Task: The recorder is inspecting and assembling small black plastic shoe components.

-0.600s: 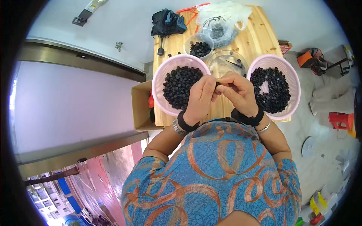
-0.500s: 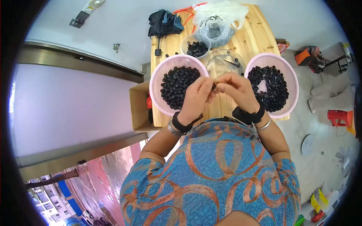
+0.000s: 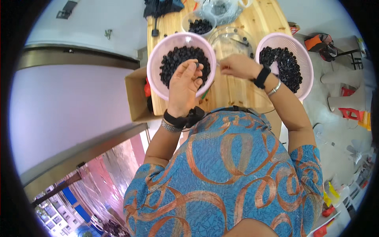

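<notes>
My left hand (image 3: 184,81) is raised over the left pink basket (image 3: 151,65), its fingertips pinching a small round black piece (image 3: 197,64). Below it, many similar black pieces (image 3: 173,57) fill the basket. Held apart from it, my right hand (image 3: 239,66) hovers above the wooden table between the two baskets, fingers curled together; what they hold, if anything, is hidden. Near its knuckles lies a shallow clear round dish (image 3: 223,41) with a dark slim tool (image 3: 239,42) and a few black pieces in it. Beside my right wrist stands the right pink basket (image 3: 307,77), also holding black pieces.
Behind the left basket is a clear tub (image 3: 185,24) of black pieces. A clear plastic bag (image 3: 225,14) and a dark folded umbrella (image 3: 160,10) lie at the far side. A cardboard box (image 3: 136,98) stands left of the wooden table (image 3: 260,19).
My hands were together between the baskets and have come apart. The left moved over the left basket with a black piece showing in its fingertips. The whole view has also shifted.
</notes>
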`<move>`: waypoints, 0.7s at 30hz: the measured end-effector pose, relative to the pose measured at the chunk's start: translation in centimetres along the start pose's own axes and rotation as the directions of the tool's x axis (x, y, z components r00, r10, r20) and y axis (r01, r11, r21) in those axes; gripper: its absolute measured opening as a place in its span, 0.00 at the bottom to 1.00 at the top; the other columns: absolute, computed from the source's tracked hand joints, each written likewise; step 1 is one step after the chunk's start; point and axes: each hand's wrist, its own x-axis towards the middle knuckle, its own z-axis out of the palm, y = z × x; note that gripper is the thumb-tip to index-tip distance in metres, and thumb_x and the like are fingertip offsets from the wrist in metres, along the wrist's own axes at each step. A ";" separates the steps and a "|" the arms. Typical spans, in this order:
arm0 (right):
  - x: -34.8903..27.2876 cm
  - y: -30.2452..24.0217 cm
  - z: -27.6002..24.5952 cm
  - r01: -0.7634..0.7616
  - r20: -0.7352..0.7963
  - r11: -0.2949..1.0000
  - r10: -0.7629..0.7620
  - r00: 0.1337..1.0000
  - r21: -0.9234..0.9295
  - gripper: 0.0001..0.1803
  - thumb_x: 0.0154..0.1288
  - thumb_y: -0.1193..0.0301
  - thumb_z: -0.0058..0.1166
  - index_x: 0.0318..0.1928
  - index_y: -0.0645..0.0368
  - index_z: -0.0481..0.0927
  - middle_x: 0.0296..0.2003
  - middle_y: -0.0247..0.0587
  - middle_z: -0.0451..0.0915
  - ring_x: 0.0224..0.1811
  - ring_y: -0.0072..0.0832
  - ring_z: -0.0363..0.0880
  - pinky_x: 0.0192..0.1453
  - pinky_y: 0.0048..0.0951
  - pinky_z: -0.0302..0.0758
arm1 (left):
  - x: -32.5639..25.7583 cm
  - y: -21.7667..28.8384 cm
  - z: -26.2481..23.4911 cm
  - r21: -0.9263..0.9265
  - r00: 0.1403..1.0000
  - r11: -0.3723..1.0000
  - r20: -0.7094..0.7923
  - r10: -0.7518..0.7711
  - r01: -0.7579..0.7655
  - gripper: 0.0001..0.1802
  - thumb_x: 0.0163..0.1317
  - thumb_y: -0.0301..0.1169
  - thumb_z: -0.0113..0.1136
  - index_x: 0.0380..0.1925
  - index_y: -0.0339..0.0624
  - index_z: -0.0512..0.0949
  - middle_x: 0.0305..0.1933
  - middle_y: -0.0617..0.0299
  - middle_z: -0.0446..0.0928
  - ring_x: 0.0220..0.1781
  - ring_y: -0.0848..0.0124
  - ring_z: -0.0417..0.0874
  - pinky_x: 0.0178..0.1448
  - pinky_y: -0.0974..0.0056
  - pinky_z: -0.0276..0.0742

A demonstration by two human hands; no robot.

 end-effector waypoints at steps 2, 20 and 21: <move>-1.7 -0.3 4.0 0.013 0.072 0.993 -0.021 0.997 0.114 0.11 0.53 0.63 0.53 0.29 0.59 0.76 0.26 0.48 0.78 0.31 0.43 0.77 0.35 0.41 0.73 | -0.5 0.1 -1.3 -0.009 1.000 1.000 -0.016 0.015 -0.016 0.10 0.65 0.33 0.51 0.43 0.42 0.73 0.39 0.64 0.77 0.37 0.78 0.76 0.37 0.74 0.71; -1.1 -0.5 15.1 -0.028 -0.015 0.988 0.026 1.000 -0.149 0.16 0.61 0.63 0.46 0.45 0.61 0.72 0.37 0.47 0.76 0.36 0.44 0.78 0.36 0.42 0.75 | -3.6 -0.4 -3.1 -0.024 0.997 0.999 -0.072 0.041 -0.042 0.13 0.64 0.28 0.52 0.49 0.40 0.73 0.42 0.60 0.77 0.39 0.78 0.76 0.41 0.73 0.71; -1.5 -0.3 14.8 -0.021 -0.013 0.988 0.019 1.000 -0.151 0.16 0.61 0.63 0.46 0.45 0.61 0.72 0.37 0.47 0.76 0.36 0.44 0.78 0.36 0.42 0.75 | -3.7 -0.6 -3.1 -0.025 0.996 0.998 -0.075 0.047 -0.049 0.13 0.64 0.28 0.52 0.49 0.40 0.73 0.42 0.60 0.77 0.39 0.78 0.76 0.41 0.73 0.71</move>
